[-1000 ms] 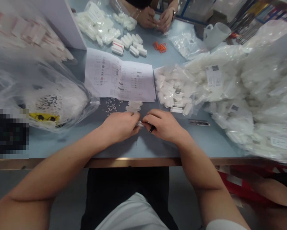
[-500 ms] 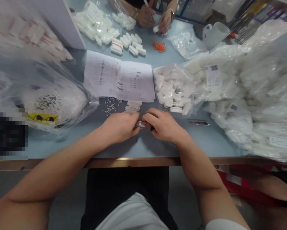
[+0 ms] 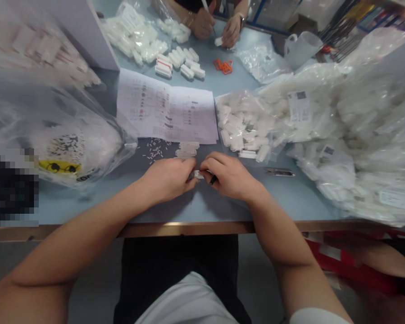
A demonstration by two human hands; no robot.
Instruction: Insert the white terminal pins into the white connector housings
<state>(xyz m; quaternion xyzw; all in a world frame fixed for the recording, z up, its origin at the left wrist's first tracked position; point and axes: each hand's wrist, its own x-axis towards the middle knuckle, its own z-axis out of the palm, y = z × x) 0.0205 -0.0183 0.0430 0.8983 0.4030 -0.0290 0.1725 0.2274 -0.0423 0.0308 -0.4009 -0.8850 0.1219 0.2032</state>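
Between my two hands sits a small white plastic part, mostly covered by fingers. My left hand pinches its left end, and my right hand, with a black ring on one finger, closes on its right end. Just beyond my left fingers lie white slotted plastic housings in a short stack. To their left, many tiny white pins are scattered on the table.
Printed sheets lie beyond the housings. An open bag of white parts and small snips are at right. Large clear bags fill the far right; another bag stands left. Opposite, a co-worker's hand holds a white piece.
My hands stay almost in place, and a little more of the white part shows between them. Across the table, the co-worker's pen hand has shifted slightly.
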